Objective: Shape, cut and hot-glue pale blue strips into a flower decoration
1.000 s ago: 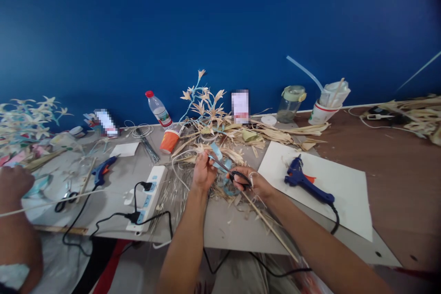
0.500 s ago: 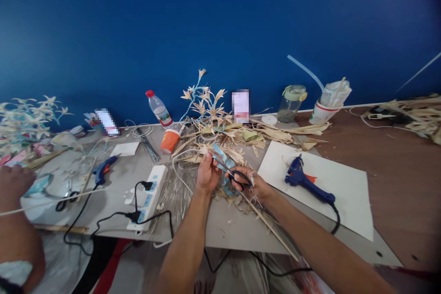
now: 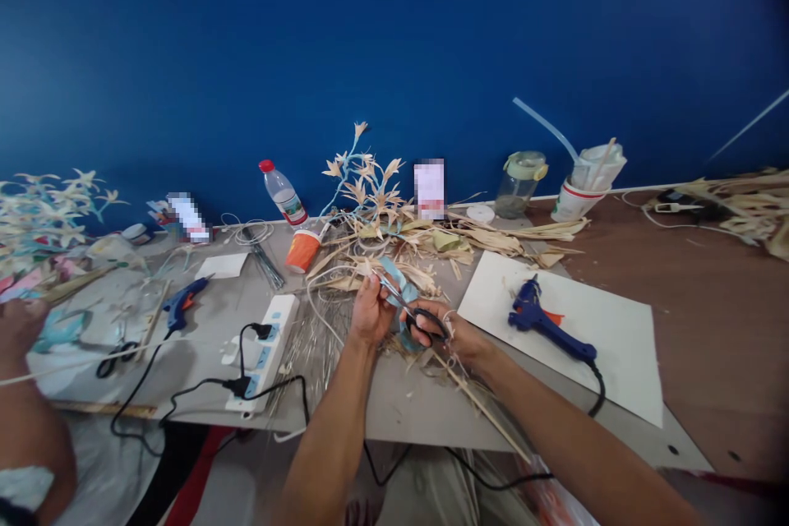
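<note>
My right hand (image 3: pixel 459 335) is closed around the black handles of a pair of scissors (image 3: pixel 426 324), whose metal blades point up and left. The blade tips reach the fingertips of my left hand (image 3: pixel 370 312). Those fingers pinch a small pale piece of dried husk (image 3: pixel 368 269), mostly covered by the fingertips. Behind and below the scissors lies a light blue strip (image 3: pixel 390 268), partly hidden by my hands. Husk scraps and a thin stick (image 3: pixel 486 407) lie under my right forearm.
A blue glue gun (image 3: pixel 548 322) rests on white board (image 3: pixel 629 345) at right. Husk flowers (image 3: pixel 363 181), an orange cup (image 3: pixel 302 250), a bottle (image 3: pixel 287 197) and a phone (image 3: pixel 430 189) stand behind. Left are a power strip (image 3: pixel 265 357), cords, another glue gun (image 3: pixel 181 304) and a co-worker's hand (image 3: pixel 21 325).
My hands keep nearly the same place, the scissors' blades still at my left fingertips. The co-worker's hand at far left has shifted slightly left and down.
</note>
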Available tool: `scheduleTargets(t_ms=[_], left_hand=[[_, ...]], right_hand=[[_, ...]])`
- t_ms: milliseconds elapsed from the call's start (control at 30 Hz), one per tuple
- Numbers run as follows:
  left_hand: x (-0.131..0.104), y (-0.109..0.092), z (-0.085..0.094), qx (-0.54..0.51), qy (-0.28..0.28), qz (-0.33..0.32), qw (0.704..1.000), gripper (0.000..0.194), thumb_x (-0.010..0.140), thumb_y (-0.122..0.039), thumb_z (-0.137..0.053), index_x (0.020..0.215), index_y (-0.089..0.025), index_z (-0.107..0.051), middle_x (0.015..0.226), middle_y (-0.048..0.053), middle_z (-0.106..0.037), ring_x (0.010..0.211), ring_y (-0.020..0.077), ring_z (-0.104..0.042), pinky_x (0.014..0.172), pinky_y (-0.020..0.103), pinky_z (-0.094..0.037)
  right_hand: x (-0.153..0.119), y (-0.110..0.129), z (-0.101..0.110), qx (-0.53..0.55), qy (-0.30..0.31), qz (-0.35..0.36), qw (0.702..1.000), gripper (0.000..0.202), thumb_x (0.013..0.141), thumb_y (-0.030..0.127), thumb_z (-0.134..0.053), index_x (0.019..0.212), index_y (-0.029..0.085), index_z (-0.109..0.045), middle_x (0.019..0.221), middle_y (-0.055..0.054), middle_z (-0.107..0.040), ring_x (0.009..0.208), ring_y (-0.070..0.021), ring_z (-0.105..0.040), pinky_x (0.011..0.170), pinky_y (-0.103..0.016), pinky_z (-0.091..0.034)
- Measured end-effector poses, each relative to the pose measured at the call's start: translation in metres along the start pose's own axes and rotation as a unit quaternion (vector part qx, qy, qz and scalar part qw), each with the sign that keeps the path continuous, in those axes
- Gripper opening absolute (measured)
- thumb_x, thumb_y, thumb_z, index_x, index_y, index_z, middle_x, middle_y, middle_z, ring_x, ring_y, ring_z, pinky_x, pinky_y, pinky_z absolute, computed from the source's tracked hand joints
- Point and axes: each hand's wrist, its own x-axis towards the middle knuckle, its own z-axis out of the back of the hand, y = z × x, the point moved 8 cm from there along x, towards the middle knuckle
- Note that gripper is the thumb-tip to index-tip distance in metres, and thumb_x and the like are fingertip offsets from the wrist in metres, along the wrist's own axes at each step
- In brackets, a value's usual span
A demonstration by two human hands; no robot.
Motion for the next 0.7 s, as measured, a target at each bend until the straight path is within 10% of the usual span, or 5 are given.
scheduleTargets(t_ms=[700], left_hand=[[-0.0027,0.0030,-0.0031,0.037,-0.020,0.005,0.999,0.035,0.072,-0.041,-0.068,0.071,-0.019,-0.041,0.057,-0.006,-0.032,0.047,0.0060,-0.033,0.038,0.016,-0.029]], right_hand=[[0.0035,-0.0061,0.0004,0.022,-0.001,0.030,0.999,0.046,0.071,0.052,-0.065,0.093,0.013,-0.058,0.053,0.004,-0.051,0.046,-0.0069,-0.039,0.049,-0.023,-0.023]])
